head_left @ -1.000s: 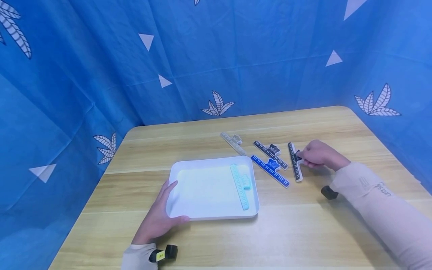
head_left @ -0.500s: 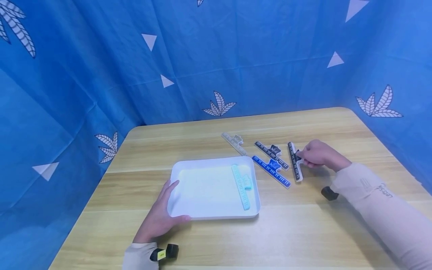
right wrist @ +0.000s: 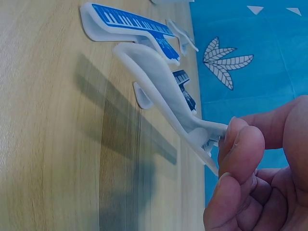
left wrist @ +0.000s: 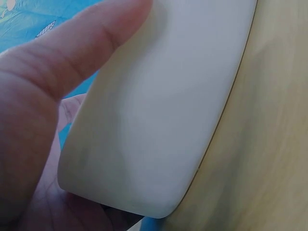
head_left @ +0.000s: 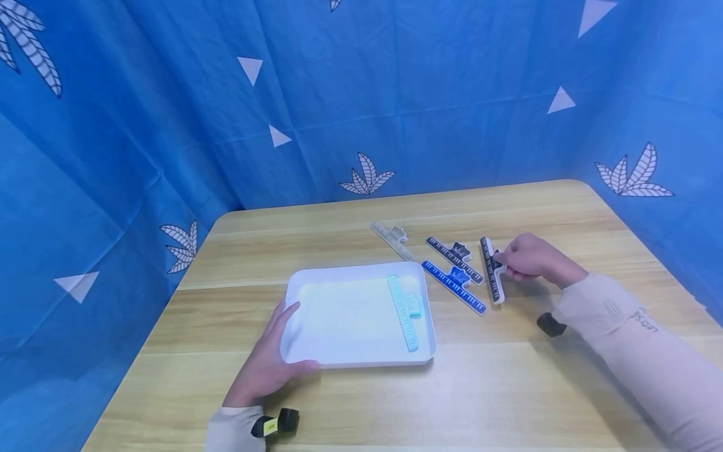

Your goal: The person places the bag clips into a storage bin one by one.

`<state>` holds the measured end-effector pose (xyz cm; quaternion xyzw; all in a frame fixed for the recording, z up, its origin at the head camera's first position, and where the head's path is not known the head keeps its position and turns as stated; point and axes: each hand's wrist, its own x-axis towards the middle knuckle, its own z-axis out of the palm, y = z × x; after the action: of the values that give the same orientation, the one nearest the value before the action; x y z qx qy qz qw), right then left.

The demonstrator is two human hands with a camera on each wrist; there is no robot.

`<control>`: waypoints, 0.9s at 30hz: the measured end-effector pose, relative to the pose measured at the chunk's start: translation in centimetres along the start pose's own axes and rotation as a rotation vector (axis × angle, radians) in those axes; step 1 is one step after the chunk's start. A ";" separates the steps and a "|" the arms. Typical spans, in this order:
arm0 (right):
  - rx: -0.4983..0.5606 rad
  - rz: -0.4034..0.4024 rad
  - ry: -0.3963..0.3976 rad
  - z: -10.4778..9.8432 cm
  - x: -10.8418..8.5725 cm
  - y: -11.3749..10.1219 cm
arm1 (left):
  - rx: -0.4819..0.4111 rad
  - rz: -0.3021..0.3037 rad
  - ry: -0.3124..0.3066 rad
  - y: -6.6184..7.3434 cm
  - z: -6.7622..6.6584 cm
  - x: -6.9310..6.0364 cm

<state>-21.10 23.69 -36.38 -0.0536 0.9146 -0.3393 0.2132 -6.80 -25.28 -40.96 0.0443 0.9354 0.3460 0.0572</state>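
My right hand [head_left: 533,258] pinches the handle of a black-and-white clip with a piano-key pattern [head_left: 492,271]. In the right wrist view this clip [right wrist: 161,86] shows its white underside, held above the table with its shadow below. My left hand [head_left: 270,358] grips the left near corner of a shallow white tray [head_left: 361,364]. In the left wrist view the thumb [left wrist: 86,43] lies against the tray's outer wall [left wrist: 159,110]. A mint-green clip [head_left: 403,314] lies in the tray's right side. Left of the held clip lie a blue clip [head_left: 454,287] and another black clip [head_left: 454,258].
A grey clip [head_left: 392,240] lies behind the tray, close to its far right corner. The wooden table [head_left: 480,389] has rounded far corners. A blue curtain [head_left: 440,94] with leaf prints hangs behind it and along the left.
The held black clip has shifted and tilted slightly to the left between the right fingers. The left hand and tray keep their places; the head view has moved a little.
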 end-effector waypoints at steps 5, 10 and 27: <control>-0.007 -0.006 -0.004 0.0 0.0 -0.3 | -0.003 0.011 0.006 0.1 -0.1 0.0; -0.007 -0.009 -0.003 -0.1 -0.2 -0.6 | -0.006 0.017 0.011 0.1 -0.1 0.0; -0.002 -0.013 0.016 0.3 -0.6 -1.4 | -0.014 0.019 0.013 -0.2 -0.1 0.1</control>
<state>-20.51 22.58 -35.41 -0.0572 0.9162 -0.3401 0.2039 -6.94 -25.47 -41.02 0.0504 0.9328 0.3535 0.0482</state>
